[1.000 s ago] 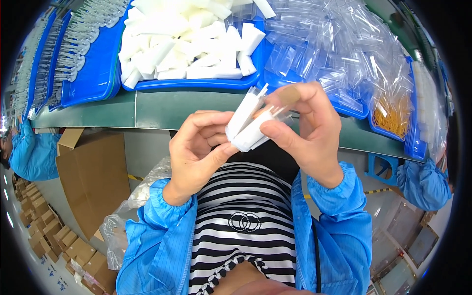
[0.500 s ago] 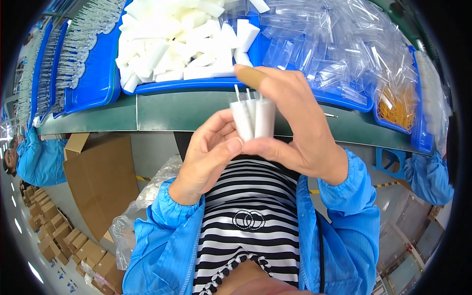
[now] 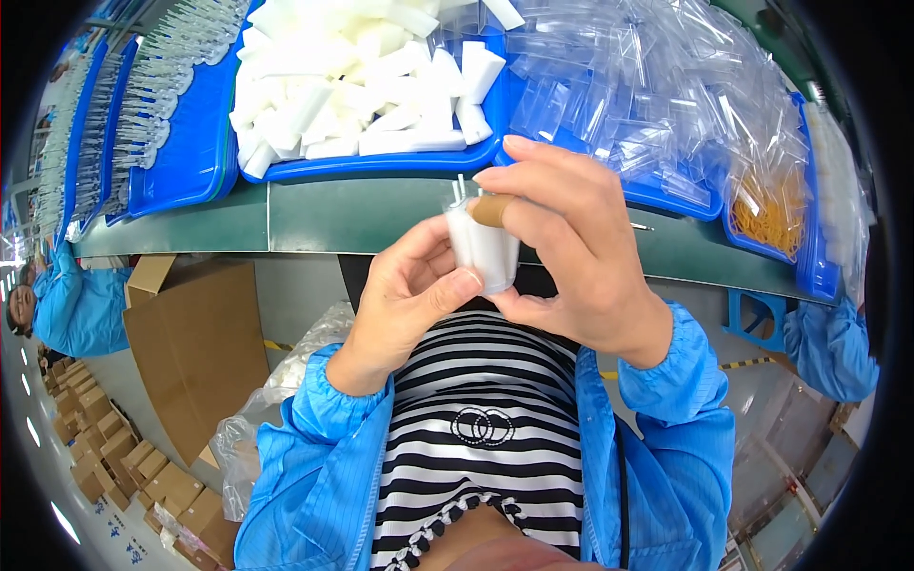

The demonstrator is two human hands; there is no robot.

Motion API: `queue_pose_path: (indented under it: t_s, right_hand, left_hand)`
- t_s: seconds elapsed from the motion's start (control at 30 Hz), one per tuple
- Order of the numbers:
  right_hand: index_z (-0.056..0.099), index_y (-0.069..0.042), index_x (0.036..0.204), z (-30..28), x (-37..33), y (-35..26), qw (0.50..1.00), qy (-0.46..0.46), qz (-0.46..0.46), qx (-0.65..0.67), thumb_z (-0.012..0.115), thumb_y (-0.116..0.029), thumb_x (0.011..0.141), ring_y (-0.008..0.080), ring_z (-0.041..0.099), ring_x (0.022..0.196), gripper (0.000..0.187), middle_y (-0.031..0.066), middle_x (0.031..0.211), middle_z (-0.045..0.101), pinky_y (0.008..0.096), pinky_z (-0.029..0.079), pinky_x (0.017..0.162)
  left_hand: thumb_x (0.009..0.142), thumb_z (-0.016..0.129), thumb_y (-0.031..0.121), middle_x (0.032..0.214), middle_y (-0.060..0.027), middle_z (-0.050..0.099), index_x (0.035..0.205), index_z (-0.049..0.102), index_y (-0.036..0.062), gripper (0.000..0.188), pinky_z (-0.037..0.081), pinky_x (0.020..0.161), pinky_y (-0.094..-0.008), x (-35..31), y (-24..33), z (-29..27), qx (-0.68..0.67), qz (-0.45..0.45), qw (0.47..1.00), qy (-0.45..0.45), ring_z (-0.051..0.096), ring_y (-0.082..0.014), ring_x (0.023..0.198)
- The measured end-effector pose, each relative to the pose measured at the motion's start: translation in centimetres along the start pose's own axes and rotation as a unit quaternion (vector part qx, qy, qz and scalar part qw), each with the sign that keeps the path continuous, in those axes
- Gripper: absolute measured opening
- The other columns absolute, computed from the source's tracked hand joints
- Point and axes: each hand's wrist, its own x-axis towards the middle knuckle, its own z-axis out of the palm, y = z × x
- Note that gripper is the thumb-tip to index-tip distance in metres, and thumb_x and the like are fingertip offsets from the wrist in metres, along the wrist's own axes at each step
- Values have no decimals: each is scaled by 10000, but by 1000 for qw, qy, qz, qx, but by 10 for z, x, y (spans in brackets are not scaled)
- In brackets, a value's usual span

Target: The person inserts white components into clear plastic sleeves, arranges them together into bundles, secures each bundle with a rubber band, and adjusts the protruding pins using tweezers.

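Your left hand (image 3: 405, 300) pinches the white bundle (image 3: 479, 249) between thumb and curled fingers at its left and lower side. Your right hand (image 3: 595, 262) pinches it too, thumb at the base and index finger, in a tan finger cover (image 3: 491, 210), against the top; the other fingers are lifted clear. The white bundle sits upright between your hands, with thin white stubs (image 3: 461, 188) standing out of its top.

As far as it shows, you have several slim white pieces gathered side by side, seemingly clear-cased; no band can be made out around them, though your fingers hide part. You have not set the bundle down.

Beyond the bundle runs the green tabletop (image 3: 362, 217). Farther, ahead and to its left, a blue tray (image 3: 371, 164) bears many loose white foam blocks (image 3: 409, 141), so plenty appears left unused. To its right lie yellow rubber bands (image 3: 764, 224), and ahead and right, a heap of clear plastic sleeves (image 3: 609, 86). Far left of it, stemmed translucent pieces (image 3: 143, 124) stand in rows.
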Motion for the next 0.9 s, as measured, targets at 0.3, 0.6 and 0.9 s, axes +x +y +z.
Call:
queue_pose_path:
  t_s: [0.3, 0.6, 0.9]
  right_hand:
    - [620, -103, 1212, -2, -11, 5, 996, 8, 54, 64, 866, -141, 566, 311, 536, 1197, 692, 72, 1320, 565, 422, 436, 981]
    - [710, -69, 1078, -21, -31, 11, 995, 23, 62, -71, 837, -110, 663, 219, 609, 827, 436, 42, 966, 680, 339, 433, 715]
    - [686, -49, 991, -19, -61, 9, 957, -16, 147, -250, 747, -6, 755, 212, 590, 888, 247, 44, 1002, 638, 332, 439, 728]
  left_hand:
    - [903, 695, 33, 1290, -153, 577, 1374, 426, -43, 548, 471, 1022, -347, 0, 1, -2, -7, 21, 1000, 7, 576, -213, 1201]
    - [901, 691, 21, 1259, -142, 590, 1354, 471, -49, 509, 495, 990, -341, -4, 5, -1, 101, 55, 992, 44, 601, -208, 1152]
    - [954, 597, 70, 1248, -101, 468, 1431, 473, -9, 499, 451, 967, -278, 2, 7, -6, 251, 124, 960, -2, 524, -163, 1119]
